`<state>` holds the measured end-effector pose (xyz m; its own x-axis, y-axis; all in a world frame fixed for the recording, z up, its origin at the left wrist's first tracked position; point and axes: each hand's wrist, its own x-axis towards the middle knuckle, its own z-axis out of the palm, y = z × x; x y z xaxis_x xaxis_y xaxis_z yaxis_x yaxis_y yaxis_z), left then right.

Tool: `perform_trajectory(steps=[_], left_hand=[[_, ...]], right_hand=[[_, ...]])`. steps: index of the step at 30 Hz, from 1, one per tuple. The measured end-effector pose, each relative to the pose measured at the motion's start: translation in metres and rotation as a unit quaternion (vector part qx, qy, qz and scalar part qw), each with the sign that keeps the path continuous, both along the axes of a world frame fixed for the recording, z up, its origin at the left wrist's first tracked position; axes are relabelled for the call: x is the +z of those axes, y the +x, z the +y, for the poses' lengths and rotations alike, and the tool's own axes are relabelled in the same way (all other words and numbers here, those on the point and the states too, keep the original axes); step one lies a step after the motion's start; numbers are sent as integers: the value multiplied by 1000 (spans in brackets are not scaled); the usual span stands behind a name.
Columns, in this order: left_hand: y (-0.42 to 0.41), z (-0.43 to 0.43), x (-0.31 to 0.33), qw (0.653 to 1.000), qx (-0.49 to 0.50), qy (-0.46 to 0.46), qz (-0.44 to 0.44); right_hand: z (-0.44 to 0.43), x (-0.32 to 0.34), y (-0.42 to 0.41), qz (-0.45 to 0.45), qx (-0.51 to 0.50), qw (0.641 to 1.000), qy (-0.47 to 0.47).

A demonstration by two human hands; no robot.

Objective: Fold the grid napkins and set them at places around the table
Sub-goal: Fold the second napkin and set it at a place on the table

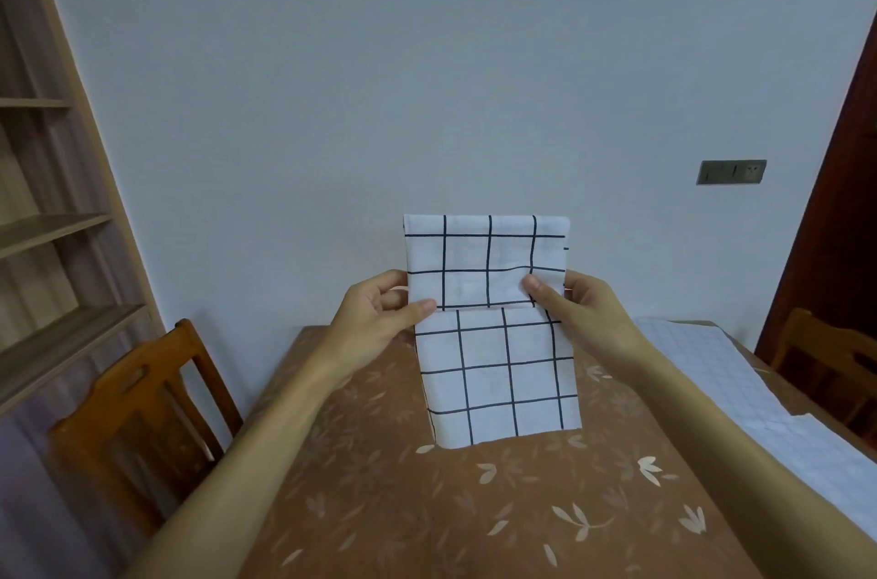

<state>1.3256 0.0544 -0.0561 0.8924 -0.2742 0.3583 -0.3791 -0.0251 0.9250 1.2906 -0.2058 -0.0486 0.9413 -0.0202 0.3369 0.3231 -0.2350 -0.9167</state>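
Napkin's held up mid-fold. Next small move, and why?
Probably lower the white black-grid cloth napkin onto the brown leaf-print tablecloth to flatten the fold. Left hand and right hand pinch its side edges in the air, with an upper flap already doubled over the front.

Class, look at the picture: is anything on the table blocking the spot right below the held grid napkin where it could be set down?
Nothing visible does. The left hand and right hand hold the grid napkin up over the brown leaf-patterned tablecloth, bare beneath it. The only other item, a pale checked cloth, lies off to the right.
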Motion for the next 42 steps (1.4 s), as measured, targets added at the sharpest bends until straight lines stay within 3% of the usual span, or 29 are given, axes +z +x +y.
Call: perform_trajectory(steps=[6,13,22,24,28,31,35,39,42], left_hand=[[1,-2,-1,998,52,21,-20],[1,4,2,999,13,-42,12],[1,11,12,995,-28,-67,69],[0,10,13,997,-28,-39,68],[-4,2,15,992,-42,115,29],[-6,-6,10,986,-75,146,39],[-6,-7,4,999,-10,47,7],[-4,-9,0,995,11,-92,48],[-5,-17,-5,989,16,-127,69]], right_hand=[[-6,0,-6,27,82,996,-7],[-15,-3,-1,3,87,992,90],[-23,-2,2,-55,114,992,11],[-22,-3,4,-68,117,991,-12],[-12,2,4,-76,121,989,-41],[-2,8,0,-88,110,990,-18],[-9,4,5,-43,54,997,31],[-9,-10,5,62,98,978,175],[3,-19,-2,65,145,978,135]])
